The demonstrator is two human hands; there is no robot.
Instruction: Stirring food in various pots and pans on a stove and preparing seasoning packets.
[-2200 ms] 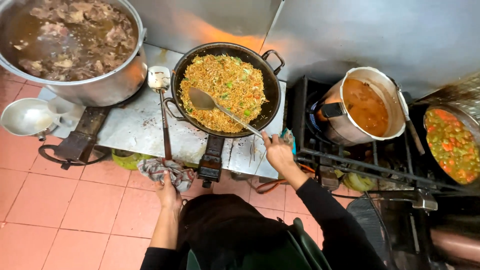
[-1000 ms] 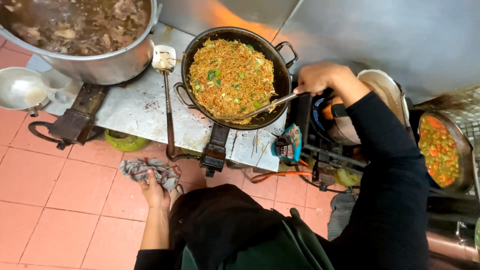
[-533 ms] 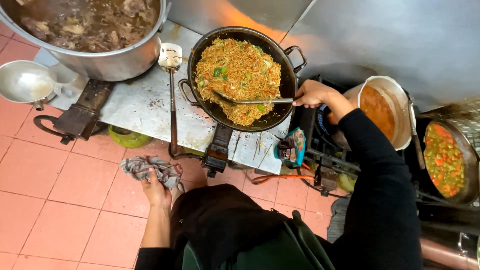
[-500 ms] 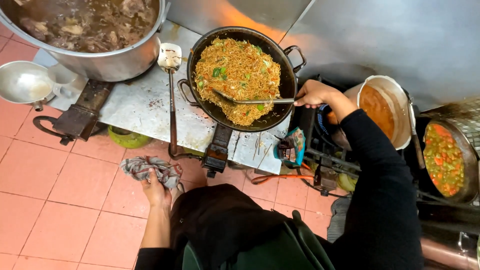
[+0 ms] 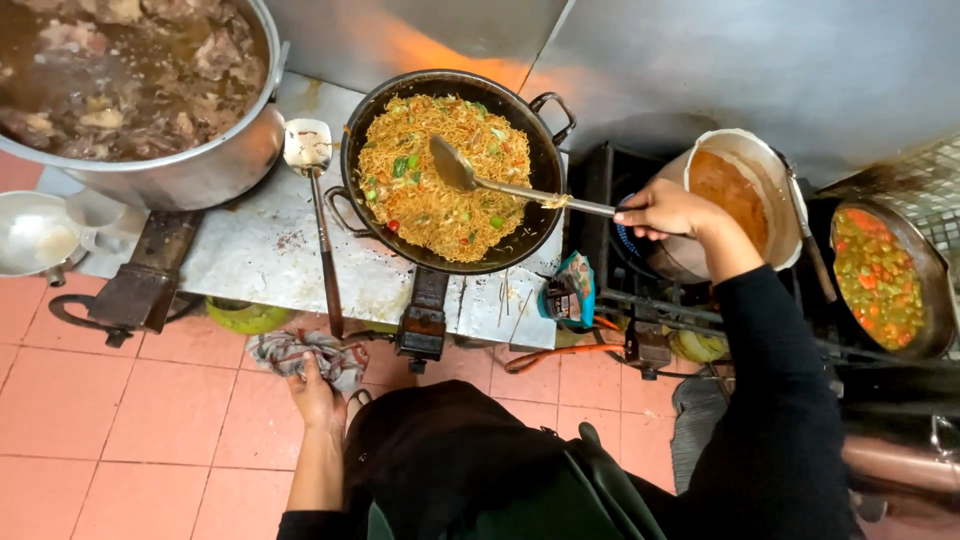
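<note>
Here, your right hand [image 5: 668, 210] has its fingers wrapped round the far end of a stiff, light metal ladle [image 5: 455, 170], now lifted above the noodles in the black wok [image 5: 545, 170] on the worktop, while your left hand [image 5: 315, 392] still clutches a soft rag [image 5: 300, 350].

A long metal ladle [image 5: 500, 184] lies nearly level in the grip of the right hand [image 5: 668, 209], its handle running away from the fingers toward the left and its shallow bowl tilted over the fried noodles [image 5: 440, 175]. The noodles, yellow-brown with green and red vegetable bits, fill a round black wok [image 5: 540, 150] just left of that hand. A crumpled grey-and-red cloth [image 5: 305, 352] is bunched at the fingertips of the left hand [image 5: 316, 395], low, beneath the desk's edge.
</note>
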